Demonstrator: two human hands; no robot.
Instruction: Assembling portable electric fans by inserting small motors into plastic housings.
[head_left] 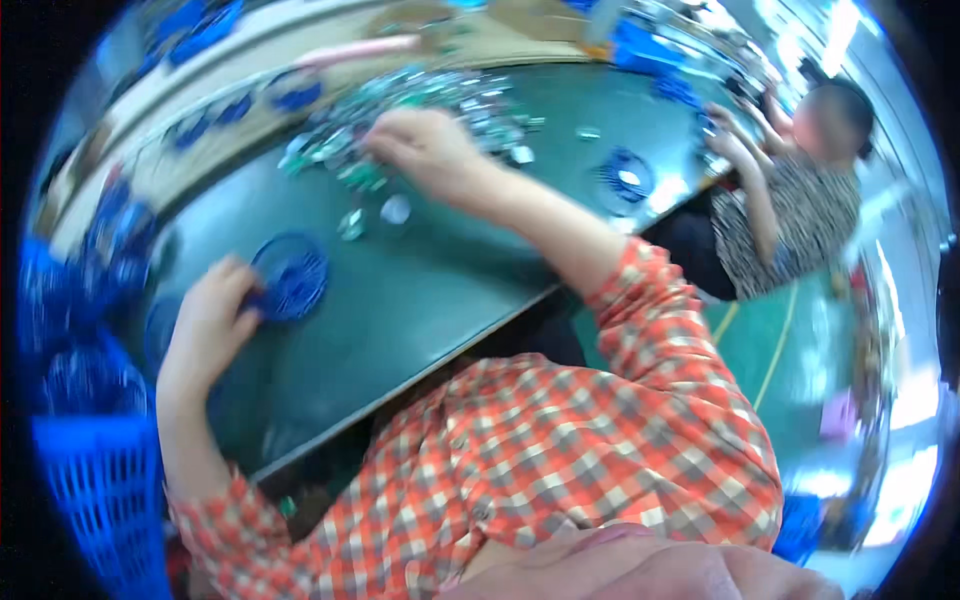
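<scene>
While the left hand point(212, 312) touches the left rim of a round blue basket point(295, 288), the right hand point(425, 150) is at the near edge of a pile point(430, 95) of small clear and green pieces — the two hands well apart. The left thumb and fingers are parted around the rim, though blur hides whether they grip it; the right fingers are bunched, and I cannot tell whether a piece sits between them. Basket and pile both rest on the dark green table point(440, 300), the basket nearer the body. Two loose pieces point(396, 209) lie between them. A second basket point(152, 335) is partly hidden by the left wrist, and a third basket point(627, 178) lies farther right. Beyond it sits a co-worker point(800, 195) in a patterned top, hands at the table. At lower left stands a slotted blue crate point(95, 500) — blurred blue containers point(100, 260) are above it.
</scene>
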